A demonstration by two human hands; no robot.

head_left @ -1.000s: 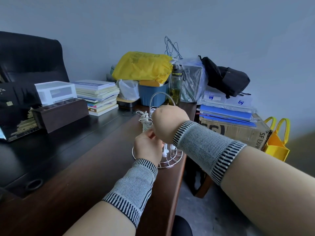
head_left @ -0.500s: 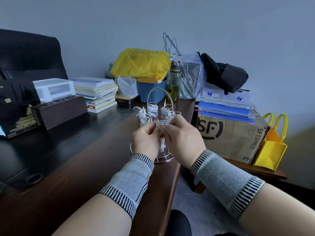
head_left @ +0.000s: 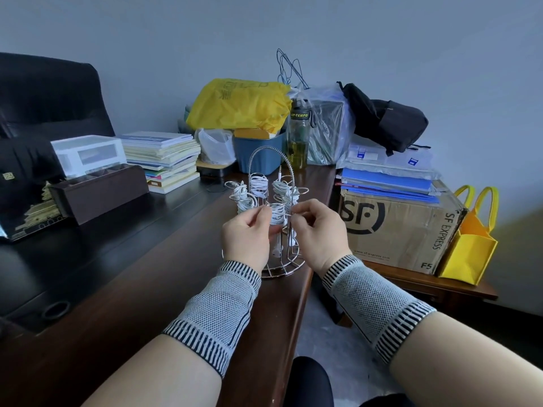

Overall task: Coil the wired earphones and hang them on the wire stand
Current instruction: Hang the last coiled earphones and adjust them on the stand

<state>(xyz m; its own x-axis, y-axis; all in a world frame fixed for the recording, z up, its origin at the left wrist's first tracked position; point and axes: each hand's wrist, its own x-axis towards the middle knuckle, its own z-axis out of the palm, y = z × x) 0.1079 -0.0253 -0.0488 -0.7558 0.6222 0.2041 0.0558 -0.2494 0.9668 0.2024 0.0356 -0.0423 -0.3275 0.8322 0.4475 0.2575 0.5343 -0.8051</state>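
Observation:
A silver wire stand (head_left: 271,267) with an arched handle stands near the right edge of the brown desk (head_left: 147,289). Several coils of white wired earphones hang on its arms. The nearest coil (head_left: 277,214) sits between my two hands at the front of the stand, and earbuds dangle below it. My left hand (head_left: 246,239) pinches the coil from the left with thumb and forefinger. My right hand (head_left: 316,233) pinches it from the right, fingers curled. Both wrists wear grey knit sleeves.
Behind the stand are a blue tub (head_left: 260,152), a green bottle (head_left: 298,138), a yellow bag (head_left: 239,104) and a book stack (head_left: 164,160). A cardboard box (head_left: 399,230) and yellow tote (head_left: 470,248) sit on a low table right. The desk edge drops off beside the stand.
My right hand came down from above the stand to its front right side. Both hands now hold the front coil, and the other hung coils have come into view.

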